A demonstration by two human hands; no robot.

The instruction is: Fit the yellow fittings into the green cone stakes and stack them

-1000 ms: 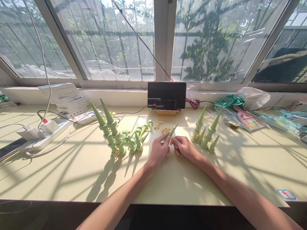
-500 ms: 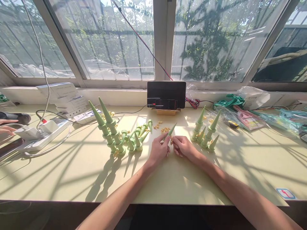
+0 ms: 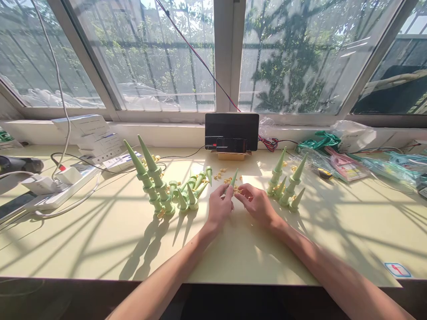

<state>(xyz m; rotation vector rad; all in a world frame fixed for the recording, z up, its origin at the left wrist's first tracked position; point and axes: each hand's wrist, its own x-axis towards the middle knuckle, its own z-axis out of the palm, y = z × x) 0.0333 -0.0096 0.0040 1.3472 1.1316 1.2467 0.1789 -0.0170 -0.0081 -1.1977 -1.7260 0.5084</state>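
Note:
Near the middle of the table, my left hand [image 3: 220,205] is closed around a green pointed cone [image 3: 235,178], its tip up and leaning slightly right. My right hand [image 3: 256,202] is beside it, thumb and fingertips pinched at a small yellow piece [image 3: 236,191] by the cone's lower end. The fingers partly hide that piece and the cone's base. Just beyond the hands lies a loose pile of small yellow pieces [image 3: 220,174]. Tall stacked green cones [image 3: 153,171] stand to the left, with shorter green cones [image 3: 191,195] beside them. More stacked green cones [image 3: 295,178] stand to the right.
A black tablet [image 3: 231,124] with a phone [image 3: 231,145] before it stands at the back. On the left are a power strip [image 3: 50,198], cables and white boxes [image 3: 91,138]. Plastic bags [image 3: 350,164] and a yellow-black tool [image 3: 324,174] lie at the right.
My left hand has tilted the green cone more upright and slightly left. My right hand's fingers have spread a little and shifted. The other person's hand at the far left has gone from view.

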